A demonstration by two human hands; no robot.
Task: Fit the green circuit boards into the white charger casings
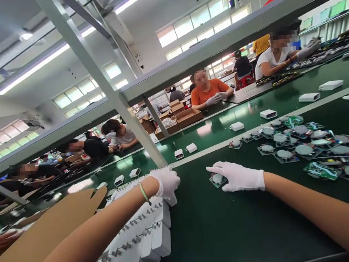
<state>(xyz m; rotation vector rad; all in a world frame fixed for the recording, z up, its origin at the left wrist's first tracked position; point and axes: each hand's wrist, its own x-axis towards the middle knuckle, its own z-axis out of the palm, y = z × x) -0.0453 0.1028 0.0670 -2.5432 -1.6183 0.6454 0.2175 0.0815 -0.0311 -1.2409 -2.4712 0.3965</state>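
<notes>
My left hand [167, 184], in a white glove, is curled down at the far end of the rows of white charger cases [161, 238]. Its fingers are bent around a white case there, mostly hidden under the glove. Metal plug pins stick up along those rows. My right hand [241, 176], gloved too, is low over the dark green work surface with thumb and forefinger apart. Between them lies a small circuit board [217, 179] with a pale blob on top. More circuit boards [304, 149] lie heaped to the right.
A brown cardboard sheet [48, 227] stands at the left, with another person's hand [3, 239] beside it. Across the far side runs a green conveyor belt [205, 130] carrying white chargers [268, 113]. A metal post [140, 130] rises ahead; co-workers sit beyond.
</notes>
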